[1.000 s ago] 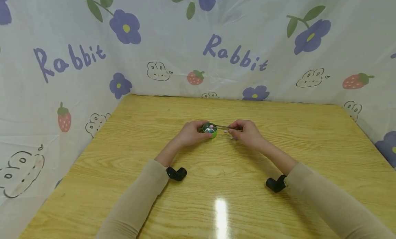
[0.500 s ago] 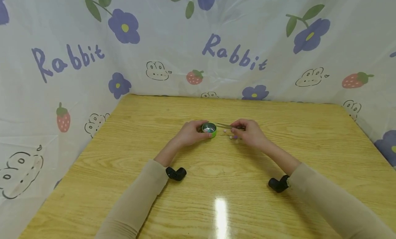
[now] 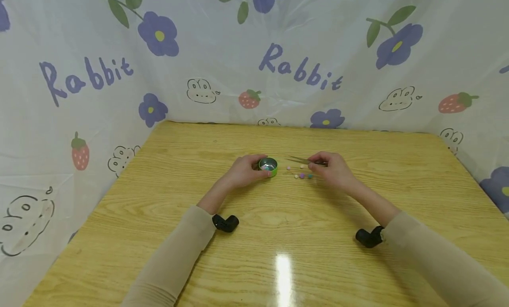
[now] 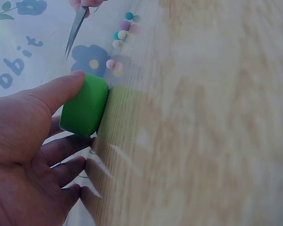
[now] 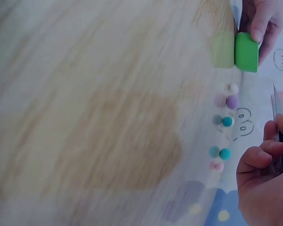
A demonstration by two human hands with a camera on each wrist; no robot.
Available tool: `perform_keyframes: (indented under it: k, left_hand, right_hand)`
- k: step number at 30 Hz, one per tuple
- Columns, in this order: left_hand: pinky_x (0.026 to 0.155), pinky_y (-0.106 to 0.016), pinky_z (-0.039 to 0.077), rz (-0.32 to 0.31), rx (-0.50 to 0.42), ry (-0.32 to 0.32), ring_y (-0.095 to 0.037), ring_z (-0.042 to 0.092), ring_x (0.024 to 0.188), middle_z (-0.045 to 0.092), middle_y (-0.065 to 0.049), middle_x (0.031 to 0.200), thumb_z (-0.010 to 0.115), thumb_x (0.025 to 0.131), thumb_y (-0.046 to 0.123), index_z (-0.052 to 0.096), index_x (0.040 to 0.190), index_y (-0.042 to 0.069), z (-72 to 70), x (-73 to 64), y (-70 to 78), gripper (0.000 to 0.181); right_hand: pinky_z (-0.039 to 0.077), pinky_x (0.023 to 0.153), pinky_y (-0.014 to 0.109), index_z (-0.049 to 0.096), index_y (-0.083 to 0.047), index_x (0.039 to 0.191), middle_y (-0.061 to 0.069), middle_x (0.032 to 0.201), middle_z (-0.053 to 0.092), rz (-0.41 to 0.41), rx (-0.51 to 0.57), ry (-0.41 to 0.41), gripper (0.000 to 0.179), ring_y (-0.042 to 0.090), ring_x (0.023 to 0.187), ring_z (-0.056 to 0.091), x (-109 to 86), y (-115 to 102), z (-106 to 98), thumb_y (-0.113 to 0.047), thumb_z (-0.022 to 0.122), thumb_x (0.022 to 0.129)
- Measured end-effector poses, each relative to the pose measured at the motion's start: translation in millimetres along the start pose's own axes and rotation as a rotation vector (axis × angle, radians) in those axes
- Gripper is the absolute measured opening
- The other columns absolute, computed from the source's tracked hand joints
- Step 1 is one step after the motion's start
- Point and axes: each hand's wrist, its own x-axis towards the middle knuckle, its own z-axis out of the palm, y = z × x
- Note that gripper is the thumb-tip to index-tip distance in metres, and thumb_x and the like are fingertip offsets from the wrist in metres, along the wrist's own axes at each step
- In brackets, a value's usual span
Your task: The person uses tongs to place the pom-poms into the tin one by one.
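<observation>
My left hand [image 3: 244, 171] grips a small round tin [image 3: 273, 173], green outside and shiny inside, with the thumb at its near side and fingers round the back. The tin stands upright on the table, mouth up. Metal tweezers [image 3: 300, 160] are pinched in my right hand [image 3: 336, 171], right of the tin. Their slim tips point left, slightly apart, with nothing between them in the left wrist view. Below the tweezers lie several small balls: a pink ball [image 3: 288, 168], a purple ball [image 3: 302, 176], a teal ball [image 3: 310, 176] and a cream ball [image 3: 296, 176] among them.
The wooden table [image 3: 254, 236] reflects a bright light near its front. A white printed curtain [image 3: 222, 59] hangs behind it and along the left side. Each wrist carries a black camera [image 3: 226, 223].
The tweezers held a pink ball over the tin a second ago. That ball has left their tips, and my right hand has moved right with them. The left hand keeps its grip.
</observation>
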Motion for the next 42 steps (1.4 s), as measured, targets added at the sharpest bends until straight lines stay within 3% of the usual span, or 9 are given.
perform_keyframes:
  k: [18, 23, 29, 42]
  left_hand:
    - [0.112, -0.045, 0.039, 0.01, -0.014, 0.0, -0.031, 0.051, 0.135, 0.061, -0.014, 0.141, 0.078, 0.094, 0.035, 0.053, 0.151, 0.008, -1.0, 0.7, -1.0, 0.067]
    - [0.112, -0.044, 0.039, 0.007, -0.017, -0.009, -0.031, 0.05, 0.136, 0.06, -0.014, 0.142, 0.077, 0.094, 0.036, 0.052, 0.151, 0.009, -0.8, 1.8, -2.1, 0.068]
    - [0.11, -0.044, 0.042, 0.014, -0.03, -0.019, -0.03, 0.051, 0.135, 0.059, -0.014, 0.142, 0.077, 0.095, 0.035, 0.052, 0.151, 0.008, -1.2, 2.7, -3.2, 0.067]
    - [0.114, -0.046, 0.037, 0.011, -0.006, -0.012, -0.032, 0.046, 0.14, 0.057, -0.015, 0.145, 0.077, 0.094, 0.036, 0.052, 0.152, 0.009, -1.5, 2.5, -2.4, 0.068]
  right_hand:
    - [0.05, 0.083, 0.042, 0.067, 0.005, 0.124, 0.02, 0.113, 0.069, 0.025, -0.09, 0.043, 0.028, 0.037, 0.11, 0.061, -13.6, 25, -34, -0.015, 0.062, 0.105]
    - [0.049, 0.077, 0.034, 0.067, 0.005, 0.123, 0.017, 0.106, 0.069, 0.041, -0.107, 0.048, 0.028, 0.033, 0.103, 0.062, -17.1, 29, -39, -0.016, 0.062, 0.105]
    - [0.048, 0.071, 0.029, 0.067, 0.005, 0.122, 0.017, 0.105, 0.07, 0.055, -0.101, 0.06, 0.028, 0.029, 0.095, 0.061, -20.1, 31, -43, -0.016, 0.062, 0.104]
    - [0.047, 0.072, 0.03, 0.066, 0.006, 0.124, 0.018, 0.108, 0.068, 0.081, -0.088, 0.057, 0.029, 0.031, 0.1, 0.06, -25.7, 33, -44, -0.016, 0.061, 0.105]
